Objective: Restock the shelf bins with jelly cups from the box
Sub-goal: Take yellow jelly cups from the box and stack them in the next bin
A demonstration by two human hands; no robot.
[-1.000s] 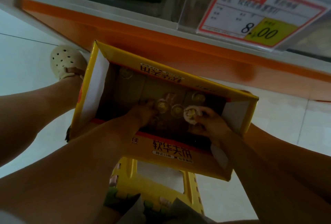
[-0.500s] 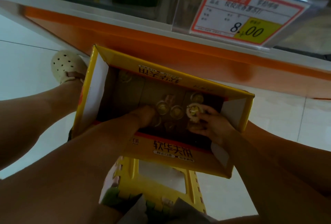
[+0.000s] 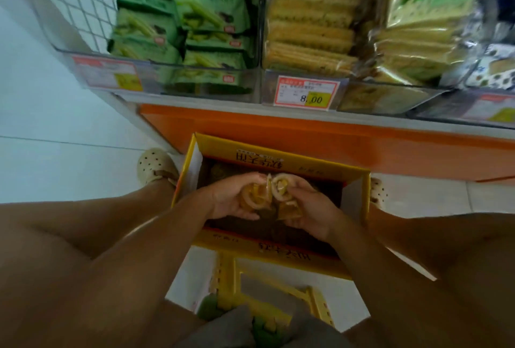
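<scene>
Head view: the left hand (image 3: 231, 197) and right hand (image 3: 310, 207) hold jelly cups (image 3: 257, 194) over the yellow box (image 3: 278, 158).
Each hand curls its fingers round a small bunch of cups, and the two bunches touch in the middle. The cups lie tipped on their sides, with their round tops facing sideways and up. They are just above the open box, well below the shelf bins (image 3: 211, 80) full of snack packs.

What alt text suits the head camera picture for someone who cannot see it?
The left hand and right hand together grip a cluster of jelly cups over an open yellow box; shelf bins of snack packs stand beyond.
</scene>
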